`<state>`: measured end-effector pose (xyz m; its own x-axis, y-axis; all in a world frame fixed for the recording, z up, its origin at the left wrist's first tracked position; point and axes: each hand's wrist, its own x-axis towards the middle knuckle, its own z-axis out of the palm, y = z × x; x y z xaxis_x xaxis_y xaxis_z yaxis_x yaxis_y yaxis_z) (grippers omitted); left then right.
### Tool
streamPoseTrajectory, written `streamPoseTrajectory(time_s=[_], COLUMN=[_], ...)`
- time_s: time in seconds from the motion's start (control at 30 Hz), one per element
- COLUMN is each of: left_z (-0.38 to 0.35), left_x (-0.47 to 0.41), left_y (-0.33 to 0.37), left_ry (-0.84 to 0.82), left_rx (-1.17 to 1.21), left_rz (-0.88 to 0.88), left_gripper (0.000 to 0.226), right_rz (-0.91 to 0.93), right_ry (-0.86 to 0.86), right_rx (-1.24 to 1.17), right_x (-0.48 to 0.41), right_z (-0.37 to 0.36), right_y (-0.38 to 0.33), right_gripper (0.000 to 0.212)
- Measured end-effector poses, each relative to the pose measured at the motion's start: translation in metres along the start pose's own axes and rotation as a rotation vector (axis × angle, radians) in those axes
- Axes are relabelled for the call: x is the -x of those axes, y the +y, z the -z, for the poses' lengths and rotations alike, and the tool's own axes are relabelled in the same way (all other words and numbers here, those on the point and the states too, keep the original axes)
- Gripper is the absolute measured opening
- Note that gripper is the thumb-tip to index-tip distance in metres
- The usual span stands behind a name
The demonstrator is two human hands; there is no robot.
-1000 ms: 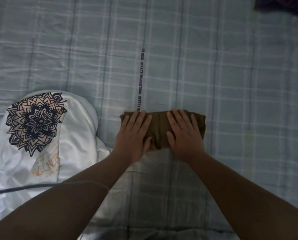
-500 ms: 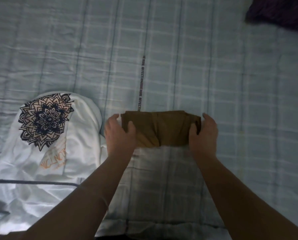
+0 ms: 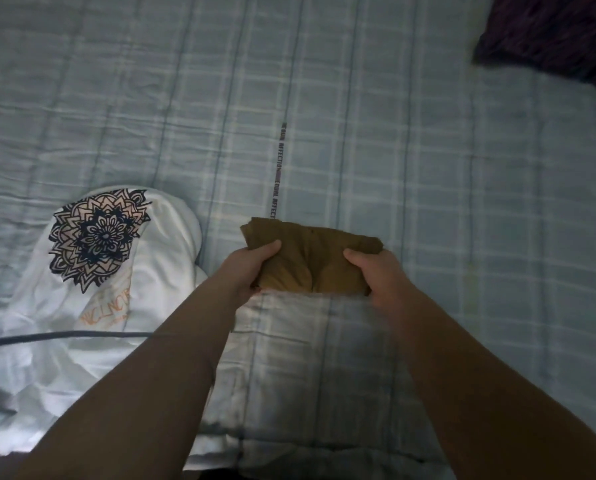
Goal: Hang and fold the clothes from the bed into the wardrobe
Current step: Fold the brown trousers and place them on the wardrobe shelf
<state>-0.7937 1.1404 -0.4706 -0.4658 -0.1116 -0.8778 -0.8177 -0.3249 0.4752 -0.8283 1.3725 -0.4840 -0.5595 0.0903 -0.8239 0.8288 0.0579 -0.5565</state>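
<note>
We grip the folded brown garment at both ends: left hand and right hand, fingers curled around it. It sits over the bed, right of the white printed shirt.

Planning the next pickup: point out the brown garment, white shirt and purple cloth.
brown garment [image 3: 310,258], head view, middle of its top face.
white shirt [image 3: 99,233], head view, mandala print.
purple cloth [image 3: 549,32], head view, its middle.

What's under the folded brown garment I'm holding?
Only the checked bedsheet shows around the brown garment. The left grip and right grip hold its ends, thumbs on top; their fingers and whatever lies directly beneath are covered.
</note>
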Motion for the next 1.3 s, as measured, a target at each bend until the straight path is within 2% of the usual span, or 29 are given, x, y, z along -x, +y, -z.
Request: streamPoseTrajectory(time_s=[0.1, 0.2, 0.3, 0.37, 0.5, 0.6, 0.73, 0.83, 0.9, 1.03, 1.23, 1.3], left_z=[0.003, 0.012, 0.024, 0.035, 0.07, 0.113, 0.205, 0.292, 0.354, 0.485, 0.632, 0.663], left_x=[0.034, 0.088, 0.154, 0.2, 0.281, 0.335, 0.393, 0.437, 0.469, 0.535, 0.637, 0.661], left_y=[0.006, 0.019, 0.039, 0.052, 0.067, 0.073, 0.058, 0.031, 0.007, -0.055, -0.151, -0.174], left_ry=[-0.086, -0.153, -0.164, -0.136, -0.112, -0.067, 0.014, 0.128, 0.233, 0.475, 0.916, 1.045], left_rx=[0.102, 0.131, 0.165, 0.18, 0.248, 0.3, 0.408, 0.475, 0.523, 0.617, 0.591, 0.589], left_rz=[-0.03, -0.083, -0.204, -0.295, -0.468, -0.574, -0.678, -0.745, -0.784, -0.814, -0.78, -0.772], left_gripper=[0.05, 0.049, 0.045, 0.047, 0.049, 0.05, 0.046, 0.051, 0.05, 0.047, 0.066, 0.063], right_rz=[-0.033, 0.038, 0.134, 0.202, 0.271, 0.268, 0.242, 0.187, 0.222, 0.389, 0.715, 0.826], right_ry=[-0.116, -0.195, -0.244, -0.273, -0.433, -0.56, -0.717, -0.809, -0.849, -0.933, -0.991, -0.996], right_rx=[-0.206, -0.229, -0.179, -0.17, -0.158, -0.14, -0.086, -0.019, 0.039, 0.151, 0.349, 0.428], right_x=[0.026, 0.075, 0.133, 0.171, 0.241, 0.289, 0.352, 0.408, 0.45, 0.543, 0.679, 0.715], right_z=[0.008, 0.013, 0.013, 0.008, -0.02, -0.064, -0.152, -0.235, -0.296, -0.425, -0.583, -0.62], right_y=[-0.006, -0.026, -0.054, -0.076, -0.11, -0.12, -0.117, -0.1, -0.081, -0.026, 0.067, 0.089], right_gripper=[0.054, 0.035, 0.039, 0.033, 0.035, 0.039, 0.049, 0.055, 0.052, 0.029, 0.026, 0.022])
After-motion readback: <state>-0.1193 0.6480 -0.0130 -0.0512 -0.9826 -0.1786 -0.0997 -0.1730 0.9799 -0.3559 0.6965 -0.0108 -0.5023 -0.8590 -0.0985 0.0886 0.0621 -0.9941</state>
